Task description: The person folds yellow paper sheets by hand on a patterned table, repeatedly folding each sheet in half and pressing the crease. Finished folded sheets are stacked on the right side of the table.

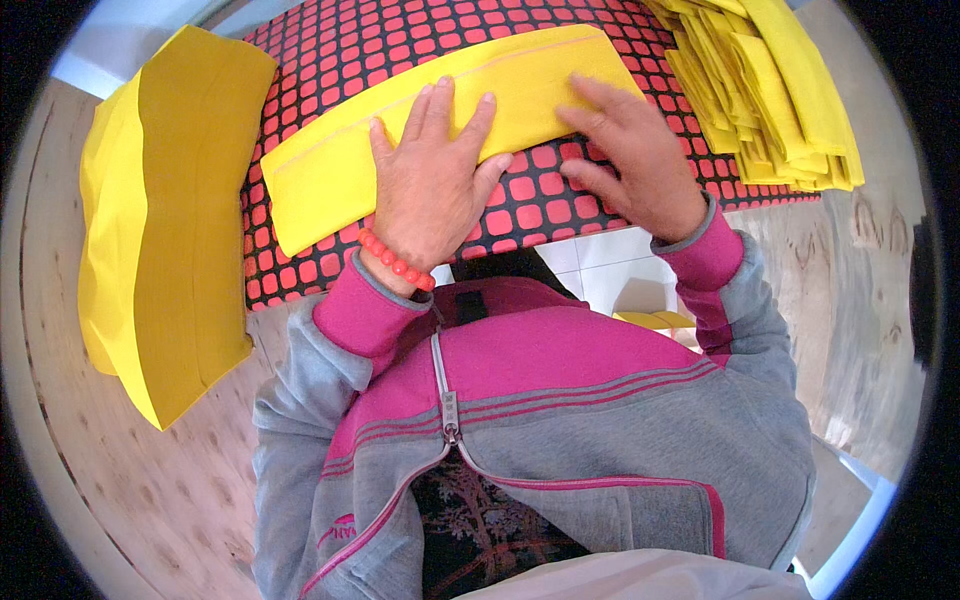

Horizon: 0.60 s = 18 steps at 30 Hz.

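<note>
Counted two hands (435, 190), one bracelet (399, 268), one jacket (570, 350), one zip (450, 410), one tablecloth (528, 216). Also one middle cloth (320, 190), at least one left-hand cloth (195, 200), several in right-hand pile (790, 100), too overlapped to tally.

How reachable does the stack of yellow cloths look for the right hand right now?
Probably yes: the right hand looks open, and the gap to the stack of yellow cloths shows patterned tabletop with nothing visibly standing in the way.

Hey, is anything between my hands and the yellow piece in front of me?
Nothing visible. Your left hand rests on the yellow piece; your right hand, slightly blurred, overlaps its right end, contact unclear.
</note>
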{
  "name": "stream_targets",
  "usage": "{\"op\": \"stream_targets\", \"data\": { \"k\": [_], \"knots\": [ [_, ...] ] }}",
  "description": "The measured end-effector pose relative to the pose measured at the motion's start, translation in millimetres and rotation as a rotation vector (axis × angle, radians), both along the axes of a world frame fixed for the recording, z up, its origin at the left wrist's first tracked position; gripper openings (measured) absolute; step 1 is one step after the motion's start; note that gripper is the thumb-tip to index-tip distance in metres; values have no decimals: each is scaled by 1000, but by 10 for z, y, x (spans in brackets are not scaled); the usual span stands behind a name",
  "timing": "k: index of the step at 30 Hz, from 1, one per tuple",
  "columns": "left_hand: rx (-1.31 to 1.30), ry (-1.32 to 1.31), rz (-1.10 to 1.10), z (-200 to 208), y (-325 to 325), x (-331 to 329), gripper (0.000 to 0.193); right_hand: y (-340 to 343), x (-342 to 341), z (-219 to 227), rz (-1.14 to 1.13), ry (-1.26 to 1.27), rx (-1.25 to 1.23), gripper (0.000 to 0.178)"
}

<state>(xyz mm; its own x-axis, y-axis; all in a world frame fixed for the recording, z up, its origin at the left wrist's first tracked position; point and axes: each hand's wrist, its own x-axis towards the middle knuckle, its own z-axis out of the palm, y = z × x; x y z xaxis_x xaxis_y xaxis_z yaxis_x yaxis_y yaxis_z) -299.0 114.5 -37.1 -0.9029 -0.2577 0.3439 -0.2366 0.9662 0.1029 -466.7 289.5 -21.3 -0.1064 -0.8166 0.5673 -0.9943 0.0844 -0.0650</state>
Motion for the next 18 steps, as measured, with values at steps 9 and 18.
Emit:
{"op": "stream_targets", "data": {
  "k": [9, 18],
  "knots": [
    [127, 73, -8, -4, -72, -19, 54, -414, 267, 14, 294, -208, -16, 41],
    [13, -11, -13, -14, -34, 11, 54, -173, 140, -25, 143, -242, 39, 39]
  ]
}}
